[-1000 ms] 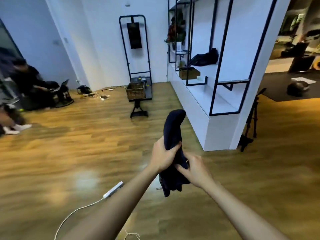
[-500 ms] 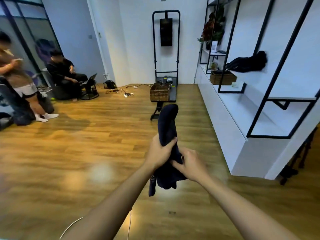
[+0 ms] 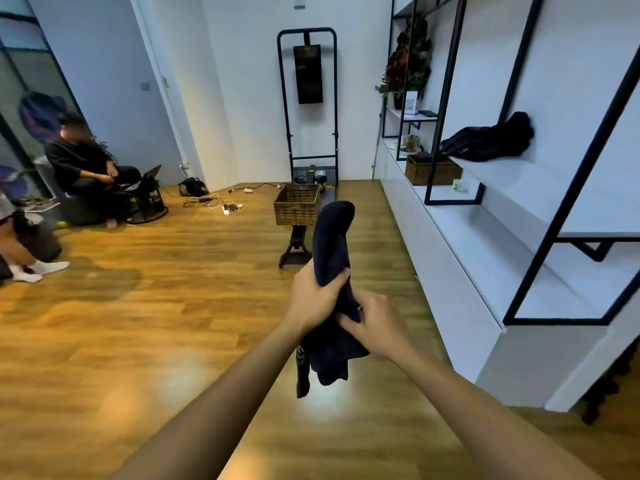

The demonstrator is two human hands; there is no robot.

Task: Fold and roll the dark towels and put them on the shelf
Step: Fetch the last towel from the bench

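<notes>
Fingers (image 3: 341,277) of both hands around upright dark towel (image 3: 330,244).

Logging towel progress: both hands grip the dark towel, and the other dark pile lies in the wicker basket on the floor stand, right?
Not quite. Both hands do grip the towel, but the head view shows the pile lying on the shelf.

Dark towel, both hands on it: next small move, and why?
Probably tuck the loose tail up into the roll. The left hand grips the dark towel mid-length, the right hand pinches lower, and ends dangle unrolled; the shelf is still off to the right.
</notes>
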